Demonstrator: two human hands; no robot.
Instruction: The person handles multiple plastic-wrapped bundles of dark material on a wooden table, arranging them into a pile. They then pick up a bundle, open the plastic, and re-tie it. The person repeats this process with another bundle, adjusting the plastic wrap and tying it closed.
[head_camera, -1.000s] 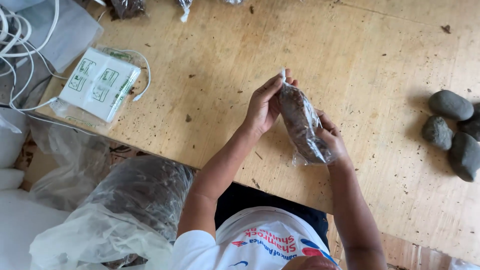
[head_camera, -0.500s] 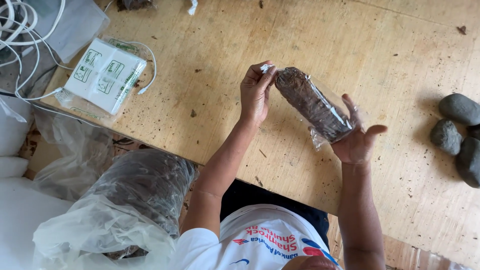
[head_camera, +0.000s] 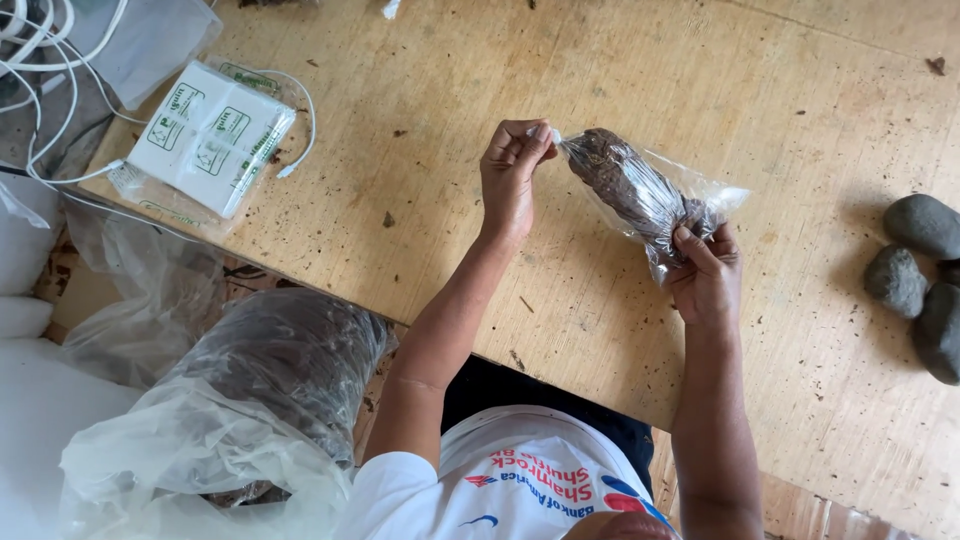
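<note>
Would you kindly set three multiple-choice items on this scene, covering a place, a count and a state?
1. Where do the grey stones lie?
A. right edge of the wooden table
B. on the white packet
C. in the person's lap

2. How many stones show?
A. one
B. three
C. six

3. How is the small clear bag of dark material held?
A. lying loose on the table
B. left hand pinching one end, right hand gripping the other
C. one hand only

Answers: 1 A, stones sit at the right edge; 2 B, three show; 3 B, both hands hold the ends.

My only view comes from the head camera, looking steeply down from close above onto the wooden worktop (head_camera: 700, 60), its near edge crossing the frame diagonally.
</note>
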